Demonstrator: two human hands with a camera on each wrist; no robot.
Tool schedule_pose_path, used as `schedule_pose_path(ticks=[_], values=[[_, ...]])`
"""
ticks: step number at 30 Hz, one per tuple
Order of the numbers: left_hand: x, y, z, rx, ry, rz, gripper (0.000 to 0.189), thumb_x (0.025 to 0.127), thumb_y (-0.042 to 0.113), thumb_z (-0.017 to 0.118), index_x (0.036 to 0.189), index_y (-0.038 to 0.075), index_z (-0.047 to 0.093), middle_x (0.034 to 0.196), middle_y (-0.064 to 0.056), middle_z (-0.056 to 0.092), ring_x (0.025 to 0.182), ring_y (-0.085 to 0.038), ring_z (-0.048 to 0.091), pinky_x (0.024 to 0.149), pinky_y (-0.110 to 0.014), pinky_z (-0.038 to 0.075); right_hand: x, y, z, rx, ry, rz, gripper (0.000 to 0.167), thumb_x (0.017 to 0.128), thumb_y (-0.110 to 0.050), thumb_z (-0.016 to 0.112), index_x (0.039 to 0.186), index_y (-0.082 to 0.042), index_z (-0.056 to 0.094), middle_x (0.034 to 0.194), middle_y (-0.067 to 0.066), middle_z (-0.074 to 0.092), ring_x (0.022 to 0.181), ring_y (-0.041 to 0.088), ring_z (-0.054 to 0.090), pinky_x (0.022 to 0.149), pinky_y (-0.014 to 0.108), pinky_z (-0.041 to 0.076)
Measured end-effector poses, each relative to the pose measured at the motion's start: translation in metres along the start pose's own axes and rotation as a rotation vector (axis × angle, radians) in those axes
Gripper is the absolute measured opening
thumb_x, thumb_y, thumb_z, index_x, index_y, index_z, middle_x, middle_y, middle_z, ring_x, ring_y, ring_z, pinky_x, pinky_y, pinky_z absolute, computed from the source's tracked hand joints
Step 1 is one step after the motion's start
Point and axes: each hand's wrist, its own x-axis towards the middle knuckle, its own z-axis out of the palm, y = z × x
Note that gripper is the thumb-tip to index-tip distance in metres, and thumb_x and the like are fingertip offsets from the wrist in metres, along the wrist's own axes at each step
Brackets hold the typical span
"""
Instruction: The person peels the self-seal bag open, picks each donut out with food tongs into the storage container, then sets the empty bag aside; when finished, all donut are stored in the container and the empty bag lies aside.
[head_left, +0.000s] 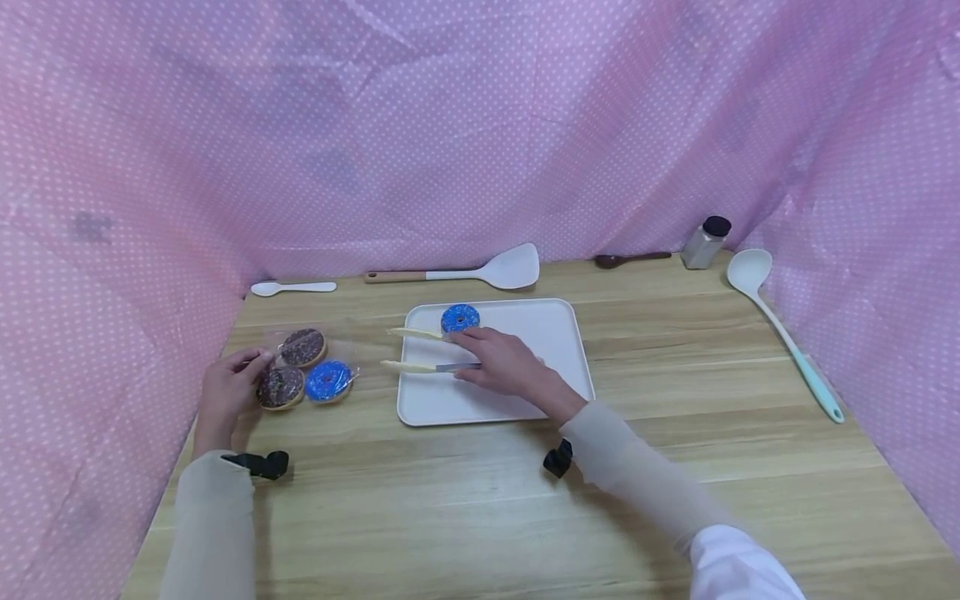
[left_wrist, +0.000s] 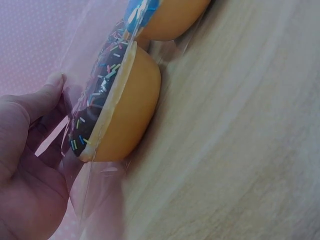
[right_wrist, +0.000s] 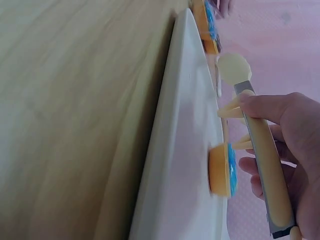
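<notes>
Two chocolate-brown doughnuts (head_left: 303, 347), flecked with coloured sprinkles above smooth tan bases, were seen with a bagged blue doughnut (head_left: 328, 381) inside a clear, crinkled bag (head_left: 339, 343) on a wood-grained counter (head_left: 420, 492). A single round, blue-topped doughnut (head_left: 460, 318) with a hole at its centre was displayed toward the rear of a pale tray (head_left: 442, 402) with rounded corners and a low rim. The tongs (right_wrist: 267, 170) were formed of cream-coloured pieces and grey, metallic-looking strips.

The bag was set at the fingertips of the left hand (head_left: 223, 393), to the left of the tray. The tray was overhung by the right hand (head_left: 510, 365), with the blue-topped doughnut placed just beyond its fingers; whether the two were in contact could not be told.

The bag's film was pinched narrowly between the left thumb and fingers, close beside one of the brown doughnuts. The tongs were gripped along the handle, the right thumb pressed to one side and the fingers curled about the other; their two arms were spread, the pale tips extended past the tray's left rim, near the bag but apart from it.

A white spatula (head_left: 510, 268) with a brown-ended handle was laid behind the tray, before a pink, dotted cloth (head_left: 450, 125).
</notes>
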Motion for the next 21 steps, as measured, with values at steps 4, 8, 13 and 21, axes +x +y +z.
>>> schedule_pose_path(ticks=[4, 8, 13, 21], values=[[0.0, 0.001, 0.0, 0.009, -0.004, 0.014, 0.061, 0.094, 0.054, 0.048, 0.131, 0.006, 0.056, 0.132, -0.015, 0.053, 0.112, -0.021, 0.048, 0.098, -0.043, 0.042, 0.012, -0.01, 0.004, -0.026, -0.006, -0.047, 0.058, 0.088, -0.044, 0.065, 0.14, -0.023, 0.049, 0.137, 0.002, 0.054, 0.123, 0.018, 0.053, 0.091, 0.037, 0.052], [-0.002, 0.002, -0.001, 0.016, -0.008, 0.026, 0.06, 0.095, 0.053, 0.047, 0.131, 0.006, 0.056, 0.133, -0.017, 0.053, 0.115, -0.025, 0.048, 0.098, -0.045, 0.041, 0.024, -0.017, 0.005, -0.046, -0.041, -0.078, 0.057, 0.089, -0.043, 0.065, 0.14, -0.022, 0.048, 0.134, 0.002, 0.056, 0.121, 0.018, 0.055, 0.089, 0.037, 0.052], [-0.002, 0.003, -0.001, 0.005, -0.018, 0.018, 0.062, 0.095, 0.053, 0.046, 0.133, 0.004, 0.054, 0.137, -0.019, 0.051, 0.124, -0.033, 0.045, 0.104, -0.051, 0.038, 0.038, -0.022, 0.002, -0.027, -0.115, -0.1, 0.056, 0.089, -0.04, 0.066, 0.139, -0.021, 0.05, 0.129, 0.001, 0.059, 0.116, 0.017, 0.057, 0.089, 0.035, 0.052], [0.001, 0.003, 0.0, -0.012, -0.012, 0.039, 0.06, 0.096, 0.05, 0.049, 0.133, 0.004, 0.053, 0.137, -0.02, 0.051, 0.127, -0.035, 0.043, 0.106, -0.052, 0.036, 0.059, -0.026, -0.001, 0.033, -0.241, -0.131, 0.06, 0.087, -0.04, 0.069, 0.14, -0.022, 0.049, 0.135, 0.001, 0.056, 0.118, 0.017, 0.055, 0.095, 0.035, 0.048]])
